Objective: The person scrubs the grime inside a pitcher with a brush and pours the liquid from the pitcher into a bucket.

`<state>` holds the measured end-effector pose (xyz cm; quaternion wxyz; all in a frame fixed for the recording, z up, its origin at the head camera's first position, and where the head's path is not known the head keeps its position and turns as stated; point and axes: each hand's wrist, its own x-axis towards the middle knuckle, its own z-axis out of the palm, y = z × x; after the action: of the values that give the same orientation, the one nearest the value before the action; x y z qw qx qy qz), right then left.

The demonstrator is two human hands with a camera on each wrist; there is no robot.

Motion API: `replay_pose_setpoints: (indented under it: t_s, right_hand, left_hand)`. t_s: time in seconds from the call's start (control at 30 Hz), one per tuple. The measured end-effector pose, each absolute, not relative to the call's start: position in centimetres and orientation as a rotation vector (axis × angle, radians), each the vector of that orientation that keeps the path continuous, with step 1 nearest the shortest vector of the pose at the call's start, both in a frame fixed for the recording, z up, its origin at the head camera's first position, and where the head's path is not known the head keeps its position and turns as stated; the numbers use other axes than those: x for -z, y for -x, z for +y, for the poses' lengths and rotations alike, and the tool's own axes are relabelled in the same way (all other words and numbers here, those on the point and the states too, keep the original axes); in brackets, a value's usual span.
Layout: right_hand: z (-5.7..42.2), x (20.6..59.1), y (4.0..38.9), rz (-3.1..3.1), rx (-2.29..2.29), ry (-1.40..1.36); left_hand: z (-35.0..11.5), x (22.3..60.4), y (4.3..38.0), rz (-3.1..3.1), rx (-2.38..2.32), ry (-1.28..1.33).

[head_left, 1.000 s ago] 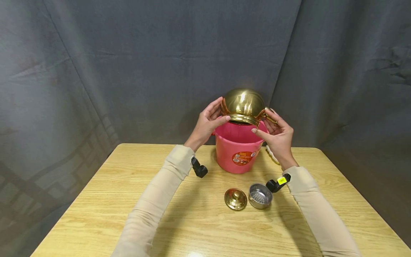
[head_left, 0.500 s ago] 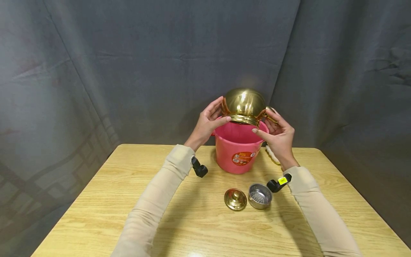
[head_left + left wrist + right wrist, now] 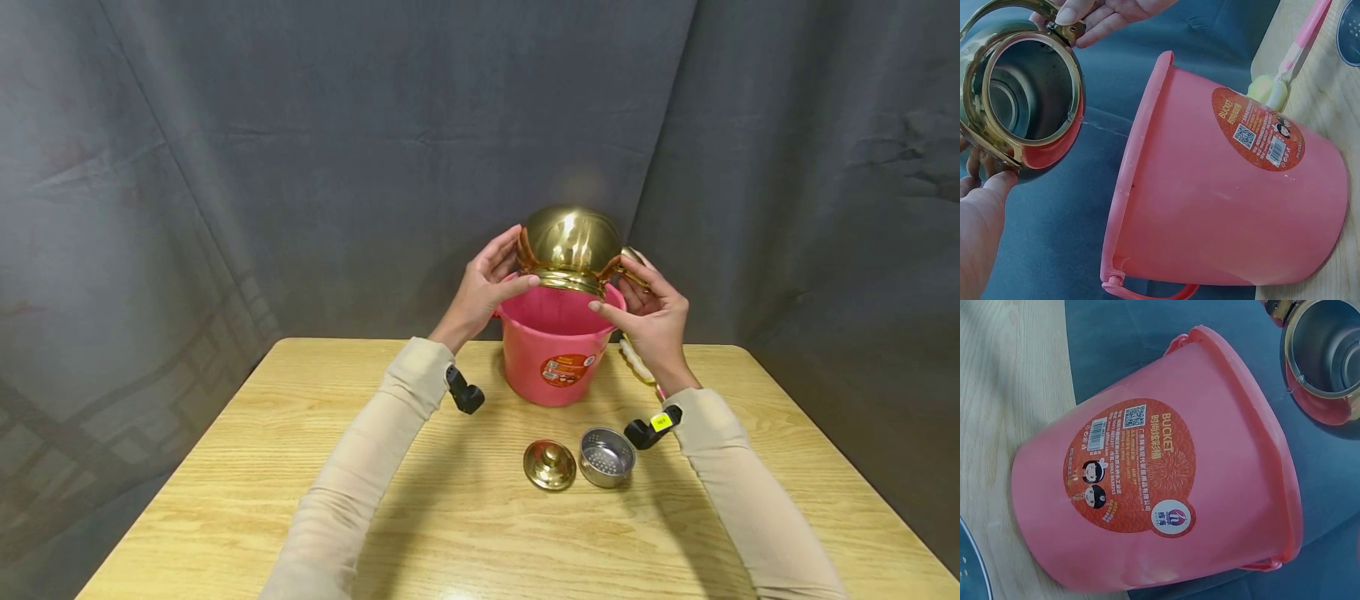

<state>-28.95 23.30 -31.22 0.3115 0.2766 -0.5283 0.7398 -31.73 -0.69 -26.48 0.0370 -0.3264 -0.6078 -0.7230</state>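
A shiny brass-coloured teapot [image 3: 570, 237] is held tipped over, mouth down, above the pink bucket [image 3: 551, 362]. My left hand [image 3: 480, 292] grips its left side, thumb by the neck. On the other side, my right hand [image 3: 654, 312] pinches it where the handle joins the body. The left wrist view shows the teapot's round open mouth [image 3: 1034, 87] and arched handle [image 3: 1013, 7]; a thin trickle of water [image 3: 1105, 129] runs from the lip toward the bucket's rim. In the right wrist view only part of the teapot [image 3: 1325, 356] shows, at the upper right.
Nearer on the wooden table [image 3: 315, 467] lie a brass-coloured lid [image 3: 550, 465] with a knob and a perforated steel strainer basket [image 3: 607, 457]. A brush [image 3: 637, 360] with pale bristles and a pink handle lies right of the bucket. Grey curtain [image 3: 420, 167] hangs behind.
The teapot has tipped slightly further, so the dark opening seen under its neck earlier no longer shows in the head view. Both hands keep their hold in nearly the same place.
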Motion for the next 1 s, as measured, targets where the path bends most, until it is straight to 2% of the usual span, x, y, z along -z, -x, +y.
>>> replay_pose_setpoints:
  t_s: [1.0]
  right_hand:
    - [23.29, 31.58, 29.06, -1.413, -1.876, -0.773]
  left_hand:
    - [-1.08, 26.81, 31.85, -1.865, 2.226, 1.064]
